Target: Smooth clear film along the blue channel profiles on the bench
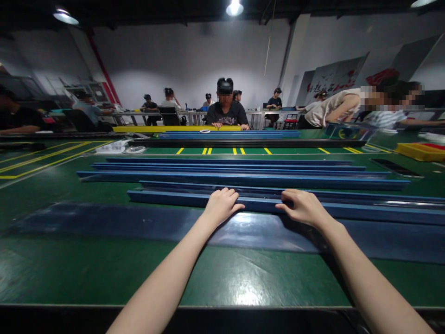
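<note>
Bare green table (243, 283) lies nearest us, with our two forearms (170, 273) reaching across it. Just beyond, a flat, glossy strip (239, 227) stretches along the table, throwing back the light. Past that is the long blue channel (262, 204), running crosswise before us, its right end beyond the picture's edge. We cannot tell whether it rests fully on the table or is slightly raised.

Our left hand (222, 205) and right hand (303, 207) are both closed on the channel's near wall, fingers curled over the upper edge and thumbs toward us, a short stretch of blue showing between them.

We judge the channel light for its length and fairly stiff, probably plastic, though so long a piece may sag or twist if taken at one spot. Its smooth faces could slide under our skin, and the thin walls might flex if squeezed hard. Both hands together near the middle suit pressing or steadying; for carrying, we would spread them wider and support the base.

More blue channels (239, 177) lie parallel beyond, and farther off there is a black rail (243, 143). Across the table, a person (226, 113) sits with fingers on a yellow bar (167, 129).
</note>
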